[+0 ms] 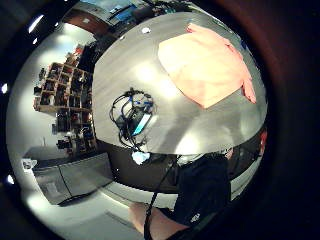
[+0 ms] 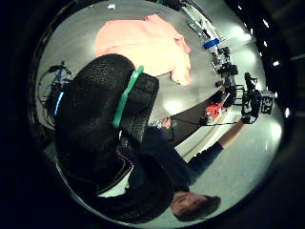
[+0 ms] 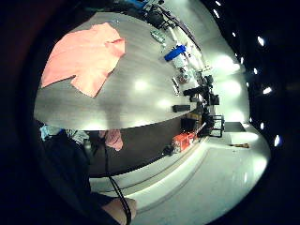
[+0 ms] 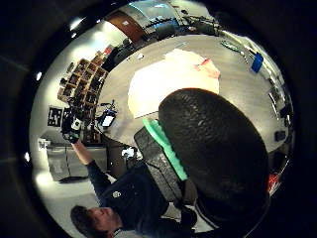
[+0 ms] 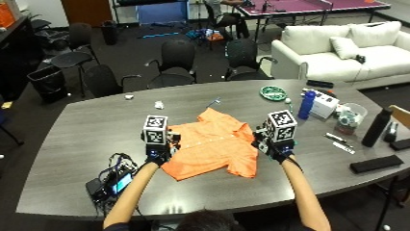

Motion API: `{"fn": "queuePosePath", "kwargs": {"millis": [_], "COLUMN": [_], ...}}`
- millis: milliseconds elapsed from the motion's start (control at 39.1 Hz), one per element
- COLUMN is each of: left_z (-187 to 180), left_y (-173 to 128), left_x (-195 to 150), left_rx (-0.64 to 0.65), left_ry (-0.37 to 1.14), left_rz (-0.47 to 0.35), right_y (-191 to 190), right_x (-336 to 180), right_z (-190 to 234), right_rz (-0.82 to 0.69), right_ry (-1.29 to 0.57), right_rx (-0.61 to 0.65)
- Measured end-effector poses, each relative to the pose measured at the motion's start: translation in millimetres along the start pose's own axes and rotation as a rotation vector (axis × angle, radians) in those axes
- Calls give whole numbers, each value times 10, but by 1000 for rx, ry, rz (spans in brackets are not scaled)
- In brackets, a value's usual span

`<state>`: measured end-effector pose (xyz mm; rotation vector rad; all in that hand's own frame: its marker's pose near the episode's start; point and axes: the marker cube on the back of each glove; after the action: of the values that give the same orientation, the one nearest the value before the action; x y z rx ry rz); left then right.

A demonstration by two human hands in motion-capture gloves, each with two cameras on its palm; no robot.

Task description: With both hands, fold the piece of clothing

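1. a person sits at a long grey table [image 5: 83, 139], seen from above and behind, with both forearms reaching forward over the tabletop.
2. an orange shirt [image 5: 208, 147] lies spread flat on the table in front of the person, between the two gloved hands, its collar end pointing away from them.
3. the left hand [image 5: 157, 151] is at the shirt's left edge, raised over the table; whether it touches the cloth cannot be told, and its fingers are hidden, so i cannot tell if it is relaxed or clenched.
4. the right hand [image 5: 276, 147] is just beside the shirt's right sleeve; its fingers are hidden too, so its state cannot be told.
5. in both thumb side palm views a black gloved thumb fills much of the picture, with the shirt lying on the table beyond it and no cloth against the palm.
6. both little finger side palm views look down from above on the shirt lying flat on the table, well below the palms.
7. a bundle of black cables with a small lit device [image 5: 112, 183] sits on the table near the person's left elbow.
8. on the table's right side stand a blue bottle [image 5: 307, 104], a white box [image 5: 325, 103] and a black bottle [image 5: 375, 126].
9. empty black chairs [image 5: 176, 60] stand at the far side of the table, with a white sofa [image 5: 333, 48] beyond them.
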<state>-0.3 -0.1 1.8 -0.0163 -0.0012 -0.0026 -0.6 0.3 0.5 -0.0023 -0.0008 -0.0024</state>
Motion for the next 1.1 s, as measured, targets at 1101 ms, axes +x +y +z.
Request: {"fn": "queuePosePath", "kwargs": {"millis": [1101], "left_z": [1250], "left_y": [-681], "left_x": [313], "left_rx": [-302], "left_ry": [146], "left_rz": [130], "right_y": [-296], "right_x": [-256], "right_z": [324], "right_rz": [-46], "right_ry": [-39], "right_rx": [-165]}}
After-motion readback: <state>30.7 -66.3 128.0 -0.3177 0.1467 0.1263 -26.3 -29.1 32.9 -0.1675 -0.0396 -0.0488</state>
